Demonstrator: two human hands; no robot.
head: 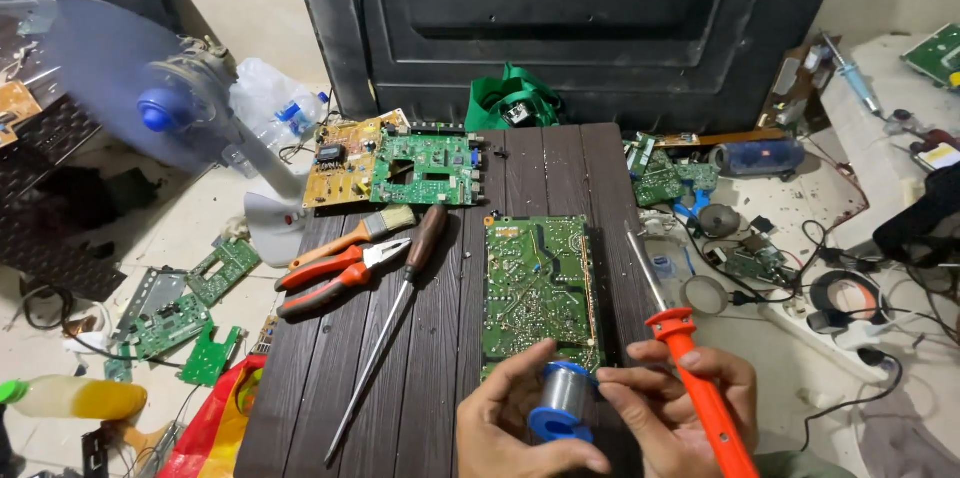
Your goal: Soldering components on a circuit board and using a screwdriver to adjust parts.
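My left hand (510, 428) grips a blue spool of solder wire (562, 398) at the near edge of the dark slatted table (440, 358). My right hand (672, 408) holds an orange-handled soldering iron (690, 368), whose metal tip points up and left beside a green circuit board (540, 283). The right fingers also touch the spool. The board lies flat, solder side up, just beyond both hands.
Red-handled pliers (345, 273), a brush (355, 236) and a long screwdriver (395, 313) lie on the table's left. More circuit boards (425, 170) sit at the far end. A spinning fan (165, 103) stands left. Cables, a power strip (830, 333) and parts litter the floor.
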